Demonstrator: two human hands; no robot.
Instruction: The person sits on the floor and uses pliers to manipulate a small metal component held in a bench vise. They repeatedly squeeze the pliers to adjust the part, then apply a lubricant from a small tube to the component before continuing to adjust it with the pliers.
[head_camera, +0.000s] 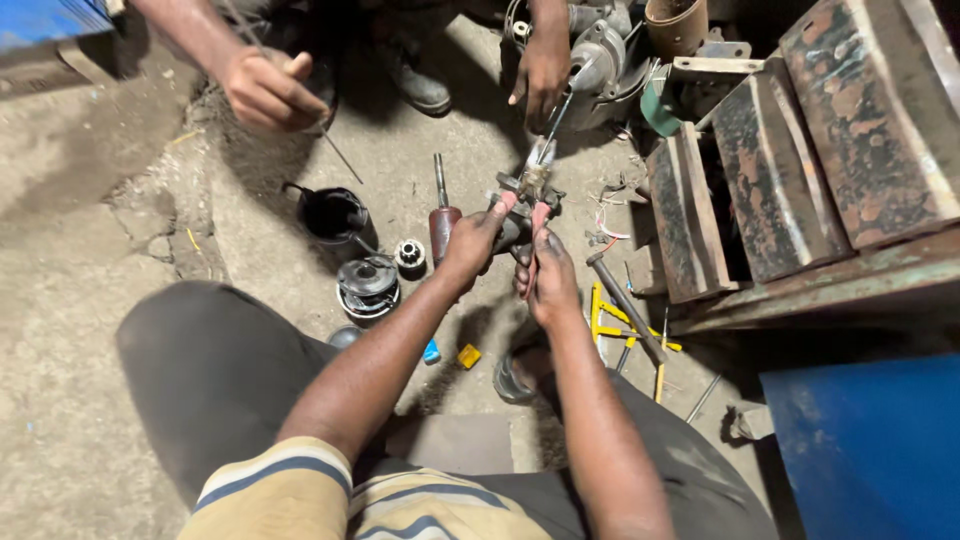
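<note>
**Two hands gripping red-handled pliers on a small metal assembly**

Far left, another person's hand (268, 90) is curling into a fist around a thin wire rod (340, 155) that is slanting down toward the floor. Near it, a black cup (335, 215) is sitting on the dusty concrete floor (80, 300), with a round black coil part (367, 285) and a small toothed gear (409, 254) just beside it. A maroon-handled screwdriver (442, 215) is lying with its shaft pointing far.

Centre, the left hand (470, 243) is closing tight around one red handle of the pliers (528, 215); the right hand (546, 275) is wrapping the other handle, just beside and slightly nearer. The pliers' long axis is running from the hands up and far, its nose biting a greasy metal assembly (528, 185) held off the floor. Both hands are about equally close to it, the left slightly farther up the tool. A second other-person hand (541, 70) is resting above, touching a grey motor housing (600, 55).

Right, a hammer (625, 305) is lying across a yellow frame (610, 325), beside rusty, flaking steel brackets (780, 160). Near right, a blue drum (870, 450).
</note>
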